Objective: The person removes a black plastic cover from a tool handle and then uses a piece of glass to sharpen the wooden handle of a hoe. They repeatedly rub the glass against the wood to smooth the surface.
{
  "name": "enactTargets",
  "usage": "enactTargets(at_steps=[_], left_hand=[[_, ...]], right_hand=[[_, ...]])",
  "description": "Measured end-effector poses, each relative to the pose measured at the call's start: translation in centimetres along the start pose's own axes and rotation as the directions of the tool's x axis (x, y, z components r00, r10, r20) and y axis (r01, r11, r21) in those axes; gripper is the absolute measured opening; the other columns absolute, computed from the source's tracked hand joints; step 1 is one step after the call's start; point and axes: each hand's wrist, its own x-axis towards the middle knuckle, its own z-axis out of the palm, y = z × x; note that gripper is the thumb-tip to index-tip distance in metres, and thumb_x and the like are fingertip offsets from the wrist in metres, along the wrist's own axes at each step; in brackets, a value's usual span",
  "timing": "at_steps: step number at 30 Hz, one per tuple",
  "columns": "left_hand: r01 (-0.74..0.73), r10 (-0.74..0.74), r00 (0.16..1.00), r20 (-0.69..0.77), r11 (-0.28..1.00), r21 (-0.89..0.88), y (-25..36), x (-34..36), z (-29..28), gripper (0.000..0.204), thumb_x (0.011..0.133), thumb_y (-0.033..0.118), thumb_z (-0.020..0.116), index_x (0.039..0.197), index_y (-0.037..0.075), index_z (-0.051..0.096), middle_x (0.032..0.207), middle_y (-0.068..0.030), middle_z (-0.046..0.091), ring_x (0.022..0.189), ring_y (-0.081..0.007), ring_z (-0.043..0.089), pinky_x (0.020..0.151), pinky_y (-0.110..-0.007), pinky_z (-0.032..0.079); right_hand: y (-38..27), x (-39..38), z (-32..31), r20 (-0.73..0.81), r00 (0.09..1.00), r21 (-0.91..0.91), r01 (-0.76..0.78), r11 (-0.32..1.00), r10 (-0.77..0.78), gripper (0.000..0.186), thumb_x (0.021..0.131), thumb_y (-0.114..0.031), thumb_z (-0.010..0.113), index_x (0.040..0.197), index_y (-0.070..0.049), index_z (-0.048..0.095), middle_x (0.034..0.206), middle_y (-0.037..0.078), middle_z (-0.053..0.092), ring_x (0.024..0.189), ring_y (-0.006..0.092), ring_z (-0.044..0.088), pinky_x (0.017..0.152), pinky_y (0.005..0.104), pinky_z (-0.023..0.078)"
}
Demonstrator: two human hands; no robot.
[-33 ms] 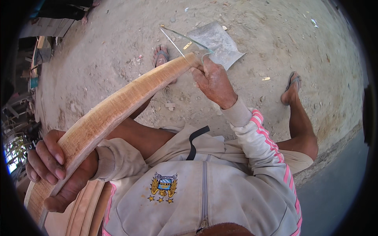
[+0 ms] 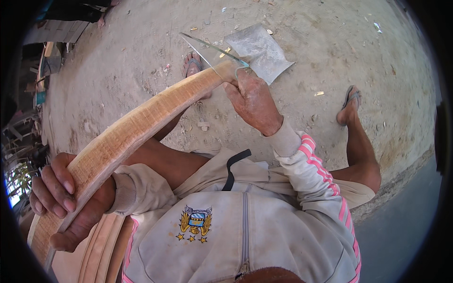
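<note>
Wood (image 2: pixel 137 118), in one long curved length, is held slantwise from 8 o'clock up to 12 o'clock. Its near end is gripped at 8 o'clock by the left hand (image 2: pixel 96 207), with fingers curled over the far side and thumb pressed along the near side. At 1 o'clock, beside the far end, the right hand (image 2: pixel 257 106) is closed on a clear, pointed piece of glass (image 2: pixel 210 54), which is laid across the wood there; the fingertips are mostly hidden, so it cannot be told whether the wood is pinched too.

Skin could be cut by the bare glass edge if the right grip were to slip, since no glove or wrapping can be seen. The glass might be chipped or snapped by being pressed or twisted too hard, and the wood could be rolled out of line if the left grip were loosened. If dropped, the glass might be landed on the sandalled left foot (image 2: pixel 192 66), seen just beyond the wood toward 11 o'clock.

Farther out, a grey sheet (image 2: pixel 257 42) is laid on the ground (image 2: pixel 306 52) toward 12 o'clock, and curved boards (image 2: pixel 101 247) are stacked at 8 o'clock.
</note>
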Motion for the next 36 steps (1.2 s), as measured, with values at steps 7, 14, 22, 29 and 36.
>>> enactTargets(at_steps=[7, 14, 22, 29, 36], left_hand=[[-0.046, 0.046, 0.999, 0.021, 0.999, 0.013, -0.4, -0.2, 0.3, 0.043, 0.072, 0.042, 0.08, 0.092, 0.011, 0.057, 0.069, 0.0046, 0.057, 0.055, -0.0068, 0.059, 0.059, -0.021, 0.047], [-0.123, 0.125, 0.991, 0.055, 0.992, -0.031, -1.0, -0.8, 1.6, 0.044, 0.075, 0.042, 0.079, 0.094, 0.01, 0.055, 0.07, 0.0044, 0.056, 0.055, -0.0063, 0.059, 0.057, -0.019, 0.049], [-0.143, 0.147, 0.986, 0.079, 0.988, -0.051, -1.0, -1.1, 1.8, 0.05, 0.073, 0.05, 0.08, 0.093, 0.011, 0.057, 0.07, 0.005, 0.058, 0.055, -0.0061, 0.062, 0.057, -0.019, 0.052], [-0.173, 0.187, 0.973, 0.135, 0.979, -0.106, -1.1, -1.2, 1.9, 0.053, 0.072, 0.055, 0.081, 0.092, 0.011, 0.059, 0.067, 0.005, 0.061, 0.055, -0.0057, 0.064, 0.055, -0.018, 0.055], [-0.197, 0.23, 0.948, 0.221, 0.967, -0.161, -1.9, -0.9, 3.4, 0.044, 0.075, 0.038, 0.082, 0.093, 0.011, 0.052, 0.072, 0.0032, 0.06, 0.056, -0.0078, 0.064, 0.055, -0.021, 0.054]], right_hand=[[5.6, 0.7, -0.9, 0.098, 0.982, 0.121, -0.176, 0.977, 0.164, 0.014, 0.095, -0.013, 0.06, 0.095, 0.0, 0.054, 0.069, 0.006, 0.059, 0.055, 0.0125, 0.058, 0.051, 0.0309, 0.047], [5.4, 0.9, 0.1, 0.016, 0.983, 0.068, -0.182, 0.981, 0.181, 0.013, 0.094, -0.01, 0.06, 0.097, 0.001, 0.054, 0.069, 0.006, 0.059, 0.055, 0.0126, 0.057, 0.051, 0.0298, 0.047], [3.6, 1.0, -1.2, 0.103, 0.979, 0.13, -0.19, 0.973, 0.177, 0.018, 0.096, -0.014, 0.06, 0.1, 0.002, 0.053, 0.069, 0.007, 0.059, 0.056, 0.0123, 0.058, 0.052, 0.03, 0.049], [0.7, -0.3, -0.8, 0.069, 0.985, 0.232, -0.168, 0.958, 0.157, 0.019, 0.1, -0.018, 0.056, 0.096, 0.0, 0.052, 0.067, 0.005, 0.058, 0.054, 0.0111, 0.055, 0.051, 0.0282, 0.049], [2.8, 1.1, -2.2, 0.123, 0.902, 0.358, -0.43, 0.829, 0.415, 0.023, 0.103, -0.021, 0.056, 0.092, -0.001, 0.055, 0.068, 0.003, 0.059, 0.055, 0.0098, 0.057, 0.049, 0.0264, 0.047]])
